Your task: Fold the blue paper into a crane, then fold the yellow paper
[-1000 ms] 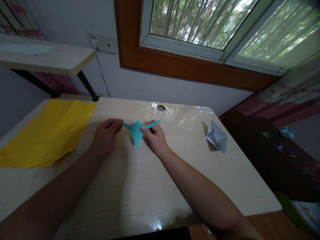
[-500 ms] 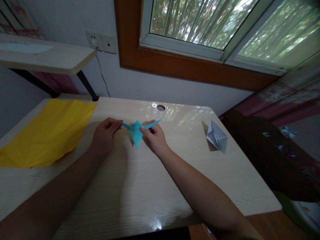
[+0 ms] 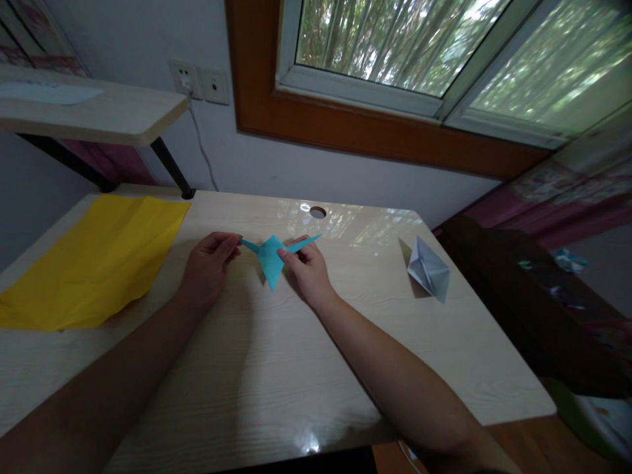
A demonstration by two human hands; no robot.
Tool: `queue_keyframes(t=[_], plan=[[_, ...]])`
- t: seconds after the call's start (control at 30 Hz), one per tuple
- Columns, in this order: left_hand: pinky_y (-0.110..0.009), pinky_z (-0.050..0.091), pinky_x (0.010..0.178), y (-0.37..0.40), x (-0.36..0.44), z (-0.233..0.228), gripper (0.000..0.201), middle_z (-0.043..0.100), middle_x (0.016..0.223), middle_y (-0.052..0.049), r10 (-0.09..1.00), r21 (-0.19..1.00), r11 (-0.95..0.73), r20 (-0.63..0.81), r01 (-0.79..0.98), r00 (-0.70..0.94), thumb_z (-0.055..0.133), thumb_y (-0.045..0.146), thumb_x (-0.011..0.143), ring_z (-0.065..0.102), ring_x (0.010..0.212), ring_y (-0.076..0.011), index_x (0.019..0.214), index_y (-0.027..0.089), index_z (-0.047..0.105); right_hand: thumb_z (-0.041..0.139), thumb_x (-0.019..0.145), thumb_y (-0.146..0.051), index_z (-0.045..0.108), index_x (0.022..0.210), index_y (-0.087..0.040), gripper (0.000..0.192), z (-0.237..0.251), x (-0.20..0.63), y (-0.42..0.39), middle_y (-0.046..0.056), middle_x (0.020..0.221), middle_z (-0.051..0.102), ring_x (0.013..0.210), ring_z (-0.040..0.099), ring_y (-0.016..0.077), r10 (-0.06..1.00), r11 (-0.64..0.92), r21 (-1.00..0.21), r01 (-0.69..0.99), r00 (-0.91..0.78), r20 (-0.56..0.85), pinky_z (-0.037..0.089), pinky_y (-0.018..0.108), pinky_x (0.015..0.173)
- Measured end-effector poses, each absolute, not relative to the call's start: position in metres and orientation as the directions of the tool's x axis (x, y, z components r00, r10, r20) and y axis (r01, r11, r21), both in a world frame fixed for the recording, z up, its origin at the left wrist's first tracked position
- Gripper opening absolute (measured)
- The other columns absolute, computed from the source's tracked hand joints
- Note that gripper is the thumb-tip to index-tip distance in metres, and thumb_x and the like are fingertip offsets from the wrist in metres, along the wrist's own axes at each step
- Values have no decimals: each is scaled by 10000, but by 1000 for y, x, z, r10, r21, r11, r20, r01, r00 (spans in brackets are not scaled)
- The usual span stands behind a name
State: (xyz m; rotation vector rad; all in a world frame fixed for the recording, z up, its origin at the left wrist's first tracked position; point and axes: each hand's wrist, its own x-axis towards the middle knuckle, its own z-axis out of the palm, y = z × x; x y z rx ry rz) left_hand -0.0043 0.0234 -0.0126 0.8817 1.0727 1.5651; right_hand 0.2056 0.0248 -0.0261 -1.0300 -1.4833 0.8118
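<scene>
A small folded blue paper shape (image 3: 270, 260) with two thin points spreading left and right lies near the middle of the light wooden desk (image 3: 276, 368). My left hand (image 3: 207, 266) pinches its left point between thumb and fingers. My right hand (image 3: 309, 270) pinches the body of the blue paper shape near its right point, which sticks up past my fingers. Both forearms stretch over the desk toward me.
A large creased yellow sheet (image 3: 93, 260) lies on the desk's left side. A folded white paper boat (image 3: 428, 270) sits at the right. A cable hole (image 3: 317, 212) is near the back edge. A raised shelf (image 3: 93, 115) stands at the back left; dark furniture (image 3: 533, 303) flanks the right.
Almost nothing differs: both hands keep their grip on the blue paper shape, and the view has shifted very slightly.
</scene>
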Motion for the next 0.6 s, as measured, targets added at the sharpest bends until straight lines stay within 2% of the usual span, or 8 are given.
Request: queue_keyframes(t=[0.6], plan=[[-231, 473, 643, 24, -9, -18, 223, 647, 719, -4, 965, 968, -144, 92, -203, -246, 840, 364, 741, 581, 666, -120, 729, 190, 701, 717, 888, -462, 601, 694, -230, 324, -26, 205, 25, -4, 774, 517, 742, 505, 164, 912, 410, -895, 177, -55, 407, 421, 321, 688]])
